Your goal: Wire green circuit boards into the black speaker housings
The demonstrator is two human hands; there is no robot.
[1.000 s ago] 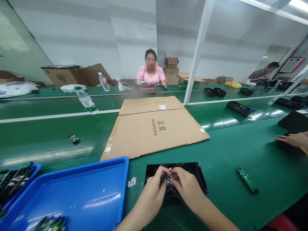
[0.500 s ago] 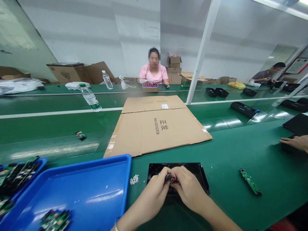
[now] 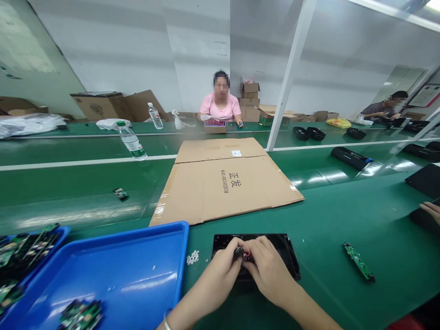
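A shallow black plastic housing [image 3: 290, 256] lies on the green bench in front of me. My left hand [image 3: 223, 263] is closed over it, its fingertips pinching a small dark part [image 3: 238, 253]. From the right, my right hand [image 3: 270, 268] meets it with the fingers closed on thin red and black wires [image 3: 246, 256]. The fingertips of both hands almost touch, and they hide most of the wires and the middle of the housing. A small heap of white bits [image 3: 192, 257] sits left of the housing.
A blue tray [image 3: 184, 256] with circuit boards [image 3: 80, 315] stands at left. One long green board [image 3: 359, 262] lies at right. Flattened cardboard [image 3: 213, 183] spans the bench ahead. A co-worker's hand [image 3: 433, 211] is at the right edge; another person [image 3: 220, 105] sits opposite.
My hands stay over the housing with almost the same grip. The co-worker's hand at the right has shifted farther right, with the black part under it.
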